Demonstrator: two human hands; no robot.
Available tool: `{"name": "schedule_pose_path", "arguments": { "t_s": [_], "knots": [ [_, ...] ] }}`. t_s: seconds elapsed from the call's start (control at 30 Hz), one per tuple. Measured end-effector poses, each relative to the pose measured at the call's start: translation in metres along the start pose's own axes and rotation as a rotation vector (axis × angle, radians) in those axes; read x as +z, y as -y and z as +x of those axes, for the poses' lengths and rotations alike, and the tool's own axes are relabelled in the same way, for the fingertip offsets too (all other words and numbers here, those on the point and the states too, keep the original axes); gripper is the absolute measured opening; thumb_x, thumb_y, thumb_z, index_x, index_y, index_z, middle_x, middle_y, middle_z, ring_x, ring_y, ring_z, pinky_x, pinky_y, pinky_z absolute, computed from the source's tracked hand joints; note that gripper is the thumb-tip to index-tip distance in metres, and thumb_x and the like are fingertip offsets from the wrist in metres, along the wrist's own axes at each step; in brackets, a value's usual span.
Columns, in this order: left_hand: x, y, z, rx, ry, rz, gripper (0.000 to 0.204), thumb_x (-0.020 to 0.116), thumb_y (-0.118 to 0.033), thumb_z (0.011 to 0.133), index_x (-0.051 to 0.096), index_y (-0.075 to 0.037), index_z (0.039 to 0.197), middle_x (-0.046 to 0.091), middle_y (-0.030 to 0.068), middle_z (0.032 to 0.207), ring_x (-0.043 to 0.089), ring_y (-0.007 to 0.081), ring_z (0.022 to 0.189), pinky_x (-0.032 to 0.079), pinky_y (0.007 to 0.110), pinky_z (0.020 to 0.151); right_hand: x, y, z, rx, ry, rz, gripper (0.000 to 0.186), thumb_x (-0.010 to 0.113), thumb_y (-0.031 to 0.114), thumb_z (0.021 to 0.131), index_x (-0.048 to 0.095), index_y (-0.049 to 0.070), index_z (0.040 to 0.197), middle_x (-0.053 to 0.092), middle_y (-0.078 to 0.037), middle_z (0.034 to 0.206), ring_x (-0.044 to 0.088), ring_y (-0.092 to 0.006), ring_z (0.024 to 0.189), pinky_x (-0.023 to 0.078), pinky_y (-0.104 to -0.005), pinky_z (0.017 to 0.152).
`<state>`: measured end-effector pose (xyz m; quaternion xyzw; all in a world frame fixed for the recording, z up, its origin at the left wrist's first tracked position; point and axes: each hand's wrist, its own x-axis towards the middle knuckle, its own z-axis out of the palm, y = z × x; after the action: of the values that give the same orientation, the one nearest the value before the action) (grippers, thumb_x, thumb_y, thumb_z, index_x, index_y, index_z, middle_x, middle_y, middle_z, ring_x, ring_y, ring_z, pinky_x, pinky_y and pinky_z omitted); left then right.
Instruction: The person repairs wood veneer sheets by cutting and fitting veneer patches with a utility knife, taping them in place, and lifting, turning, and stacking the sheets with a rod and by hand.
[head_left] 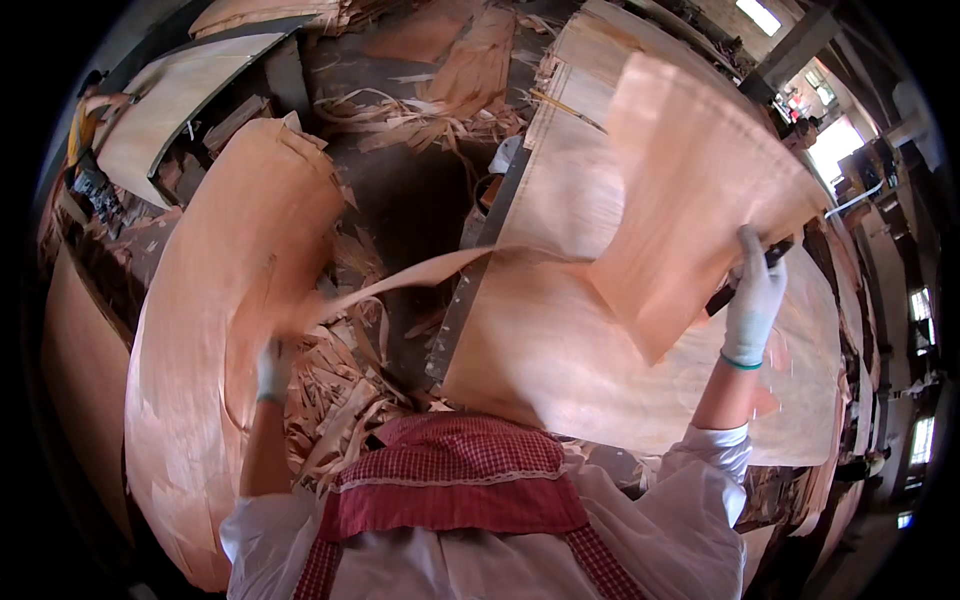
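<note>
My right hand (757, 300), in a white glove with a green cuff edge, is closed at the near side of a raised wood veneer sheet (690, 190). A dark tool (776, 252) shows on both sides of that hand; its working end is hidden. The sheet stands tilted above the pale veneer on the table (560, 350). My left hand (272, 372), also gloved, is against the tall curved veneer stack (215, 330) on the left. Motion smears its fingers. From beside them a narrow veneer strip (420, 272) stretches right toward the table edge.
Veneer scraps (335, 400) heap on the floor between stack and table. More offcuts (470, 70) lie farther back. A thin stick (568, 110) rests on the far part of the table. Another person (90, 150) works at a veneer-covered bench (180, 95) at far left.
</note>
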<state>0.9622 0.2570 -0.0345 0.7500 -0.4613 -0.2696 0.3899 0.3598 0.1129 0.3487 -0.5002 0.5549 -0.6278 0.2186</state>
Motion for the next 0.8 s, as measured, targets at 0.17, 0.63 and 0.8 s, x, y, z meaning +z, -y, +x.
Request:
{"name": "schedule_pose_path", "arguments": {
  "t_s": [0.17,0.63,0.8],
  "knots": [
    [-0.068,0.155,-0.087,-0.311,0.225,0.109,0.042,0.055,-0.037,0.091,0.061,-0.006,0.119,0.064,0.0198,0.111,0.061,0.0295,0.102,0.049,0.038,0.085,0.033,0.023,0.016,-0.125,0.035,0.068,0.015,0.061,0.018,0.092,0.065,0.004,0.093,0.048,0.006,0.070,0.040,-0.0028,0.057,0.031,-0.0193,0.051],
    [0.111,-0.240,0.055,0.761,0.288,-0.341,0.086,0.073,-0.023,0.083,0.019,0.004,0.145,0.034,0.0158,0.147,0.037,0.0224,0.134,0.033,0.037,0.110,0.306,0.084,-0.179,-0.596,0.598,-0.035,0.032,0.063,0.006,0.078,0.061,0.003,0.110,0.062,-0.018,0.106,0.062,-0.0355,0.098,0.051,-0.0377,0.083],
    [0.049,-0.270,0.080,0.708,0.159,-0.848,0.036,0.045,-0.012,0.097,0.046,0.002,0.130,0.055,0.0108,0.122,0.052,0.0203,0.108,0.041,0.034,0.097,0.283,0.062,-0.169,-0.536,0.739,0.073,0.056,0.080,0.024,0.072,0.058,0.004,0.120,0.060,-0.015,0.118,0.062,-0.0276,0.098,0.052,-0.0356,0.081]
  ]
}}
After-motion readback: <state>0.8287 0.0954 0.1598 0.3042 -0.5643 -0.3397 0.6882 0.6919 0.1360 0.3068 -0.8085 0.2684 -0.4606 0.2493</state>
